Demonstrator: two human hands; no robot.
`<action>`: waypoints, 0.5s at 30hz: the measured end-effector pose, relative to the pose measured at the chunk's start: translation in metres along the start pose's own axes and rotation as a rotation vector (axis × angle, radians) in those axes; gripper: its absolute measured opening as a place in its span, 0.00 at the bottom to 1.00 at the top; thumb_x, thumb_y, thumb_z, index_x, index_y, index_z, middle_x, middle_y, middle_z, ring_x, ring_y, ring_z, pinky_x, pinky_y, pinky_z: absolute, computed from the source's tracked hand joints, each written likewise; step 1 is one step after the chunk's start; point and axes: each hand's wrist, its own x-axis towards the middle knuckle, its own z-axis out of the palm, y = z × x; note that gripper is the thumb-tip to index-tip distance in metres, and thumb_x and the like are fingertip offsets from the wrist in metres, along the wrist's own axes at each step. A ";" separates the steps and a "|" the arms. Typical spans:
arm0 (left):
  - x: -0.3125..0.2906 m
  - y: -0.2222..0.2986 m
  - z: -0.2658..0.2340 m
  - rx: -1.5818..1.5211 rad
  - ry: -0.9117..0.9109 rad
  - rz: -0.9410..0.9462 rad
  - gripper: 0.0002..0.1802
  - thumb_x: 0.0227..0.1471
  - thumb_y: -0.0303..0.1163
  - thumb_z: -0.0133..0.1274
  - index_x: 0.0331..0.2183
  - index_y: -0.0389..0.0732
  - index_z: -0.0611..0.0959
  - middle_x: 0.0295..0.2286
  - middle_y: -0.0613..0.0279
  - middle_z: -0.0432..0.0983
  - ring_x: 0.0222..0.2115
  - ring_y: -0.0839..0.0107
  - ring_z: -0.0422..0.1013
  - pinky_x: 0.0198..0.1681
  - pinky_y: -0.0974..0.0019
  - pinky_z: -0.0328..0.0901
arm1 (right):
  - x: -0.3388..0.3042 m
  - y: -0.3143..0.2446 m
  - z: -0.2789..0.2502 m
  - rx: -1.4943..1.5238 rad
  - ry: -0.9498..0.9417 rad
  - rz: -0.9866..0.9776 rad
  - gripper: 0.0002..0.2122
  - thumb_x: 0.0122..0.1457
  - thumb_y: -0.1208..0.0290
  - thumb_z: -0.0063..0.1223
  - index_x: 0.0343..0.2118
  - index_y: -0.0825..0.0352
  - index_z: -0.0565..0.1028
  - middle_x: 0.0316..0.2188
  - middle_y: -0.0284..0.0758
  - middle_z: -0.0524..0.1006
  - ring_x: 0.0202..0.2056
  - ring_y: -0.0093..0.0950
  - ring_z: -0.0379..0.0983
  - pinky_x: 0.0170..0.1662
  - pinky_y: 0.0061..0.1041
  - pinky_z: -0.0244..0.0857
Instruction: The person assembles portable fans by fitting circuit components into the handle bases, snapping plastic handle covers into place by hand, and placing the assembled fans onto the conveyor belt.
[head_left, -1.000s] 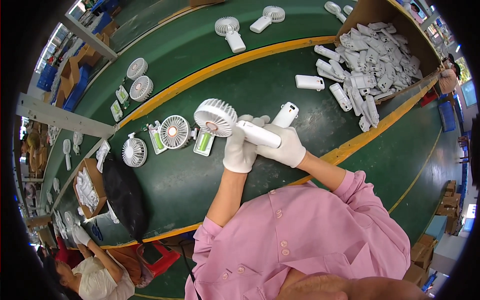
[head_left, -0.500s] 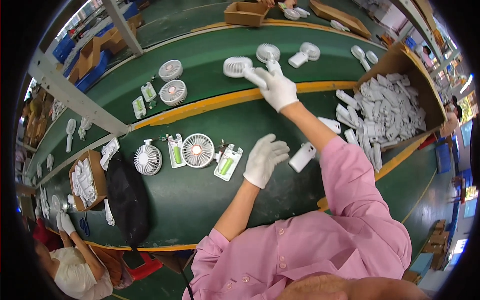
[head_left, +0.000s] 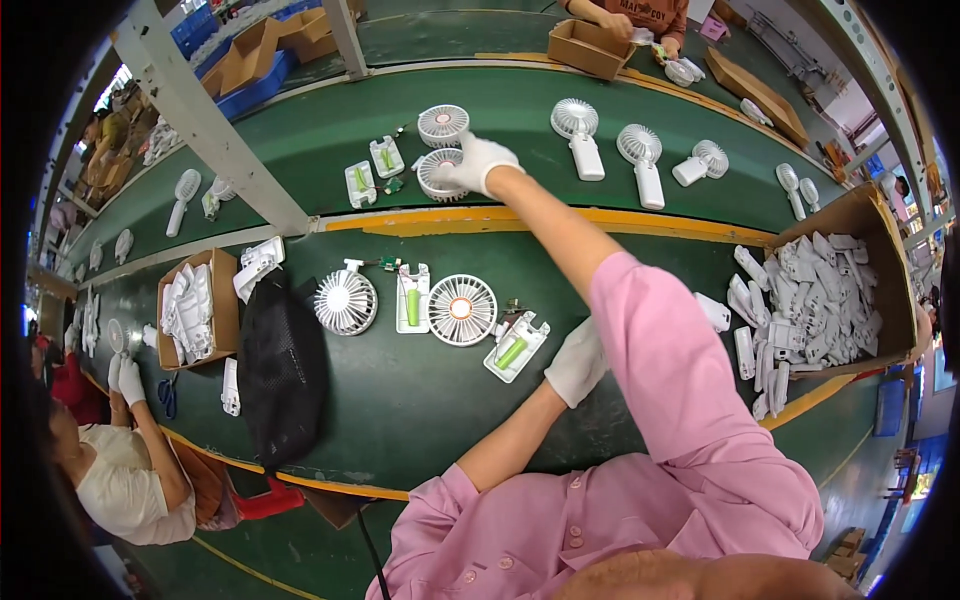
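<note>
My right hand (head_left: 482, 165), in a white glove, reaches across to the far green belt. Its fingers close over the rim of a round white fan head (head_left: 438, 176). A second fan head (head_left: 443, 125) lies just beyond it, and two opened handle shells (head_left: 386, 157) with green batteries lie to their left. My left hand (head_left: 578, 366), also gloved, rests low over the near bench; my right sleeve covers its fingers. Left of it lie a handle shell (head_left: 516, 347) with a green battery, an open fan head (head_left: 461, 310), another battery shell (head_left: 412, 298) and a fan head (head_left: 346, 300).
Assembled hand fans (head_left: 640, 160) lie along the far belt. At right stands a carton (head_left: 890, 270) heaped with white shells, some spilling out. Leftward are a black bag (head_left: 283, 370), a small box (head_left: 226, 300) and a metal post (head_left: 200, 110). Co-workers sit left and across.
My right hand has let go of a white hand fan, now lying on the far belt, and moved left onto a fan head. My left hand's fingers have gone behind my right sleeve.
</note>
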 end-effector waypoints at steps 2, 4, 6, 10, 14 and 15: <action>0.003 0.009 0.001 -0.541 0.142 -0.369 0.21 0.61 0.33 0.42 0.53 0.36 0.66 0.49 0.58 0.69 0.50 0.68 0.66 0.53 0.64 0.63 | -0.001 -0.001 0.016 -0.065 0.002 0.069 0.46 0.36 0.42 0.59 0.58 0.65 0.61 0.46 0.48 0.73 0.47 0.42 0.72 0.52 0.34 0.65; -0.001 0.013 0.003 -0.470 0.255 -0.450 0.22 0.60 0.33 0.43 0.54 0.36 0.66 0.49 0.59 0.69 0.50 0.68 0.67 0.53 0.65 0.63 | -0.019 -0.006 0.019 -0.042 0.052 0.015 0.46 0.35 0.49 0.62 0.59 0.63 0.58 0.46 0.49 0.72 0.48 0.43 0.71 0.52 0.33 0.65; -0.001 0.011 0.002 -0.459 0.179 -0.402 0.22 0.59 0.33 0.44 0.54 0.37 0.66 0.48 0.60 0.69 0.49 0.68 0.67 0.51 0.64 0.63 | -0.030 -0.003 0.026 0.176 0.220 -0.095 0.47 0.35 0.55 0.64 0.60 0.64 0.55 0.47 0.51 0.70 0.48 0.46 0.69 0.53 0.34 0.64; 0.004 0.016 0.003 -0.394 0.048 -0.364 0.22 0.58 0.31 0.46 0.52 0.34 0.66 0.45 0.54 0.71 0.44 0.63 0.71 0.48 0.58 0.66 | -0.074 0.010 -0.006 0.419 0.423 -0.325 0.43 0.38 0.58 0.64 0.59 0.68 0.58 0.47 0.53 0.70 0.48 0.46 0.69 0.54 0.35 0.62; -0.004 0.008 -0.007 -0.413 0.046 -0.326 0.23 0.56 0.32 0.48 0.51 0.34 0.66 0.43 0.48 0.72 0.43 0.57 0.72 0.47 0.56 0.67 | -0.164 0.018 -0.062 0.444 0.609 -0.404 0.43 0.40 0.61 0.67 0.58 0.74 0.58 0.49 0.49 0.71 0.45 0.36 0.72 0.52 0.28 0.63; -0.006 0.008 -0.006 -0.381 0.069 -0.328 0.23 0.56 0.33 0.50 0.51 0.35 0.67 0.42 0.48 0.73 0.43 0.56 0.72 0.47 0.56 0.66 | -0.176 0.037 -0.066 0.499 0.626 -0.385 0.42 0.41 0.62 0.66 0.59 0.74 0.58 0.50 0.48 0.70 0.44 0.33 0.72 0.51 0.27 0.64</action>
